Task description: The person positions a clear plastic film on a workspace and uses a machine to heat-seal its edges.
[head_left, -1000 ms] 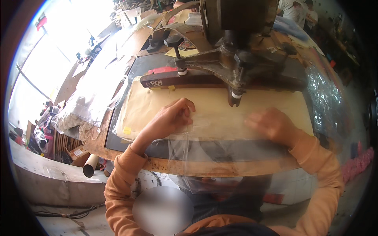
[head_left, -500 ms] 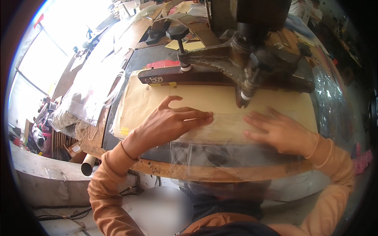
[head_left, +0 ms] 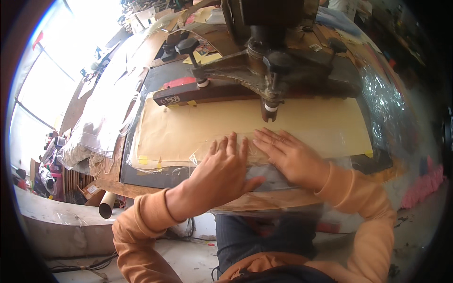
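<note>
Both hands lie flat and open, grasping nothing, pressed side by side on a clear film (head_left: pixel 236 141) spread over a tan sheet (head_left: pixel 302 125) on the counter (head_left: pixel 155 177). The left hand (head_left: pixel 222 172) sits at about 6 o'clock of the sheet, fingers pointing to 12; the right hand (head_left: pixel 288 155) is just beside it at 3 o'clock, thumbs near each other, fingers angled toward 10. The film's near edge runs off the sheet toward the counter's front lip.

At 12 o'clock from the hands, close above the fingertips, hangs the press head (head_left: pixel 269 101), a dark metal arm with a downward pin over the sheet's far half. A dark bar (head_left: pixel 207 94) lies along the sheet's far edge at 11 o'clock.

Risks, as I judge them:
- The right fingertips are near the pin; a push toward 12 could bring them under it, and a pinch would follow if the head dropped.
- The film looks thin and wrinkled; uneven pressure from two palms could trap creases or air, or drag it askew from the sheet.
- The sheet seems fixed only by yellow tape tabs (head_left: pixel 143 160) at its 9 o'clock corner and another at 3; a hard sideways stroke might lift them and shift the sheet.
- Loose plastic (head_left: pixel 387 108) at 2 o'clock could snag.
</note>
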A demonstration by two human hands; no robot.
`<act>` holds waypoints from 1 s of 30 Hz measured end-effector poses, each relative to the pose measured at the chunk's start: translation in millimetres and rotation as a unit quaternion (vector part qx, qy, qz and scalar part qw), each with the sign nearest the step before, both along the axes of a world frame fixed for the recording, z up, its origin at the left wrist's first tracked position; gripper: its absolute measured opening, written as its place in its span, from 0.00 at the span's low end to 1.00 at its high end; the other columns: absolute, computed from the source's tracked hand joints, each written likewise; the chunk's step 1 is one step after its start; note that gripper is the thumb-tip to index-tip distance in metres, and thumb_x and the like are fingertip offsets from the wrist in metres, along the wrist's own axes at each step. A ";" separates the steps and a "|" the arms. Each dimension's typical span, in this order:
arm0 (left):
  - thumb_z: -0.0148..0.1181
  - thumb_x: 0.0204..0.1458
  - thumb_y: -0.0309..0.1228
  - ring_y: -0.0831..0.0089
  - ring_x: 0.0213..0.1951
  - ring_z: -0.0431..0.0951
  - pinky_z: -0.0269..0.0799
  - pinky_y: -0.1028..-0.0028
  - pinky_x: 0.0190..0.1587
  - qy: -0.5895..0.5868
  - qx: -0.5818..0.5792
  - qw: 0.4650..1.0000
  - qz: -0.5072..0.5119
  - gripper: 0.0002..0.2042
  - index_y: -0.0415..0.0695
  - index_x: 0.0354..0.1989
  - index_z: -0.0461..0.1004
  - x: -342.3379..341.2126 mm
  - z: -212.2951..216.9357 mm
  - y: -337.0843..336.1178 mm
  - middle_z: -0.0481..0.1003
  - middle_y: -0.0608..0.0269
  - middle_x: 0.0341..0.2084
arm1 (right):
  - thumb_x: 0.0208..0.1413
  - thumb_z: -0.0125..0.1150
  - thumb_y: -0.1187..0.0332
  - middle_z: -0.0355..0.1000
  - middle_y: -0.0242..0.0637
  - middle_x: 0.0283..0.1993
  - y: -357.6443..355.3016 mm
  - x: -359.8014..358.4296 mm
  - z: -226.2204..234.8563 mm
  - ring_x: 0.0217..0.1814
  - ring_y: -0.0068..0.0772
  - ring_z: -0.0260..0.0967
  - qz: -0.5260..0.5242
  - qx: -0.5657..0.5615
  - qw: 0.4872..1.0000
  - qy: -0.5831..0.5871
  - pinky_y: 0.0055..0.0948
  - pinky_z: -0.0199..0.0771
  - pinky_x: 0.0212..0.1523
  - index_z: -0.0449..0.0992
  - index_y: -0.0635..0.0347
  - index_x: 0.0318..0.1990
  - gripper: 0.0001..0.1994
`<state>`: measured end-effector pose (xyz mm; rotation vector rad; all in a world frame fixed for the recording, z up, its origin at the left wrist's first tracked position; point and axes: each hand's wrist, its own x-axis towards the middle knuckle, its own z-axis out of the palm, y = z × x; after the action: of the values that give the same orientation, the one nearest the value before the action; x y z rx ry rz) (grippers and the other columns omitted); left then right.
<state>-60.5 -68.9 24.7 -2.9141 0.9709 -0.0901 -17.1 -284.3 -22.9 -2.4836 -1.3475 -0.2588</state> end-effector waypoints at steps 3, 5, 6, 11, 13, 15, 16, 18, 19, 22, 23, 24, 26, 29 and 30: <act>0.53 0.51 0.56 0.48 0.57 0.65 0.58 0.51 0.58 0.001 0.002 0.999 0.038 0.40 0.26 0.57 0.58 -7.6 -7.1 3.5 0.61 0.31 0.54 | 0.58 0.50 0.56 0.53 0.39 0.69 -15.9 -3.1 6.7 0.70 0.41 0.50 -0.011 -0.015 0.999 0.046 0.44 0.51 0.66 0.60 0.58 0.63 0.27; 0.54 0.49 0.57 0.50 0.58 0.65 0.54 0.49 0.59 -0.011 -0.001 0.999 0.049 0.41 0.30 0.58 0.58 -11.7 -11.4 8.5 0.60 0.33 0.56 | 0.57 0.50 0.51 0.52 0.38 0.69 -27.8 -4.4 12.3 0.71 0.42 0.48 -0.022 -0.034 0.997 0.061 0.46 0.49 0.67 0.59 0.55 0.63 0.30; 0.55 0.47 0.58 0.51 0.58 0.65 0.52 0.47 0.60 -0.012 -0.004 0.998 0.057 0.42 0.32 0.59 0.58 -13.2 -12.7 11.2 0.60 0.34 0.57 | 0.56 0.51 0.49 0.51 0.38 0.69 -32.4 -4.5 13.3 0.71 0.43 0.47 -0.028 -0.041 0.996 0.070 0.47 0.49 0.67 0.59 0.53 0.64 0.31; 0.56 0.42 0.62 0.55 0.58 0.65 0.42 0.43 0.62 -0.022 -0.004 0.996 0.081 0.43 0.43 0.62 0.58 -17.6 -15.9 16.1 0.58 0.39 0.60 | 0.52 0.53 0.44 0.51 0.38 0.70 -50.9 -13.1 25.4 0.70 0.48 0.47 -0.084 -0.085 0.992 0.050 0.52 0.50 0.65 0.61 0.44 0.63 0.32; 0.56 0.42 0.62 0.56 0.59 0.65 0.40 0.40 0.62 -0.021 -0.007 0.996 0.085 0.43 0.45 0.63 0.58 -17.0 -15.9 16.6 0.58 0.41 0.60 | 0.51 0.54 0.44 0.51 0.38 0.70 -57.8 -18.6 26.5 0.70 0.51 0.48 -0.113 -0.088 0.989 0.041 0.54 0.51 0.64 0.62 0.42 0.63 0.32; 0.56 0.42 0.62 0.56 0.58 0.66 0.37 0.38 0.62 -0.024 -0.014 0.996 0.087 0.43 0.46 0.63 0.59 -16.2 -16.2 17.4 0.59 0.41 0.60 | 0.51 0.54 0.44 0.53 0.39 0.68 -62.8 -24.3 26.5 0.68 0.51 0.51 -0.139 -0.083 0.986 0.035 0.53 0.53 0.64 0.63 0.42 0.62 0.31; 0.56 0.42 0.62 0.56 0.58 0.66 0.35 0.37 0.62 -0.026 -0.017 0.996 0.088 0.43 0.46 0.63 0.59 -15.9 -15.9 18.0 0.59 0.42 0.59 | 0.51 0.54 0.44 0.55 0.40 0.68 -64.2 -26.1 26.0 0.68 0.52 0.52 -0.151 -0.080 0.985 0.031 0.53 0.54 0.63 0.64 0.42 0.62 0.30; 0.57 0.42 0.61 0.56 0.58 0.67 0.33 0.34 0.61 -0.022 -0.030 0.995 0.088 0.42 0.47 0.62 0.60 -13.5 -13.4 20.2 0.60 0.43 0.59 | 0.52 0.54 0.45 0.58 0.41 0.66 -64.5 -26.6 23.2 0.66 0.53 0.55 -0.164 -0.055 0.985 0.025 0.53 0.56 0.62 0.65 0.44 0.61 0.30; 0.57 0.42 0.61 0.56 0.58 0.67 0.31 0.33 0.61 -0.019 -0.035 0.995 0.091 0.41 0.48 0.62 0.60 -12.3 -12.8 21.9 0.60 0.44 0.59 | 0.52 0.54 0.46 0.59 0.42 0.65 -63.7 -26.5 21.8 0.65 0.53 0.56 -0.168 -0.042 0.985 0.022 0.52 0.57 0.61 0.65 0.44 0.61 0.29; 0.57 0.43 0.59 0.59 0.57 0.67 0.32 0.28 0.59 -0.039 -0.052 0.994 0.087 0.37 0.46 0.59 0.64 1.7 -14.3 29.1 0.62 0.45 0.57 | 0.53 0.55 0.48 0.62 0.44 0.63 -57.9 -12.7 19.9 0.64 0.54 0.58 -0.152 -0.022 0.988 0.009 0.51 0.59 0.60 0.66 0.47 0.60 0.28; 0.58 0.44 0.57 0.60 0.58 0.67 0.31 0.28 0.59 -0.038 -0.053 0.994 0.092 0.37 0.48 0.59 0.64 7.7 -14.5 31.6 0.62 0.47 0.58 | 0.53 0.55 0.49 0.61 0.44 0.63 -55.8 -7.7 19.1 0.64 0.54 0.58 -0.150 -0.024 0.988 0.006 0.51 0.59 0.60 0.66 0.47 0.60 0.28; 0.57 0.44 0.58 0.60 0.58 0.67 0.31 0.28 0.58 -0.040 -0.057 0.993 0.094 0.36 0.48 0.59 0.64 14.0 -16.8 35.2 0.62 0.47 0.58 | 0.53 0.55 0.49 0.61 0.44 0.63 -53.4 -2.5 18.1 0.64 0.54 0.58 -0.148 -0.026 0.989 0.003 0.50 0.59 0.60 0.66 0.48 0.60 0.28; 0.57 0.45 0.58 0.59 0.58 0.66 0.31 0.28 0.58 -0.048 -0.064 0.992 0.099 0.36 0.49 0.60 0.64 26.3 -19.8 44.0 0.62 0.47 0.58 | 0.54 0.55 0.50 0.62 0.44 0.62 -47.8 10.8 17.0 0.64 0.53 0.58 -0.138 -0.023 0.990 -0.005 0.49 0.59 0.60 0.65 0.48 0.61 0.27; 0.55 0.47 0.57 0.59 0.58 0.67 0.31 0.30 0.59 -0.038 -0.066 0.991 0.111 0.35 0.49 0.61 0.63 42.5 -18.3 51.6 0.62 0.47 0.59 | 0.54 0.54 0.51 0.62 0.44 0.62 -42.2 29.5 15.9 0.64 0.52 0.58 -0.127 -0.014 0.992 -0.021 0.49 0.59 0.60 0.64 0.49 0.61 0.27; 0.55 0.47 0.57 0.59 0.58 0.67 0.31 0.30 0.60 -0.040 -0.068 0.991 0.110 0.35 0.49 0.61 0.62 48.0 -18.3 52.5 0.62 0.47 0.59 | 0.54 0.54 0.51 0.62 0.44 0.62 -42.0 35.8 15.1 0.64 0.52 0.58 -0.124 -0.009 0.992 -0.028 0.48 0.59 0.60 0.64 0.49 0.61 0.27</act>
<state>-12.5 -16.4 6.3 -3.0920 0.6521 -0.2683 18.7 -326.4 -7.8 -2.6767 -1.0621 -0.3752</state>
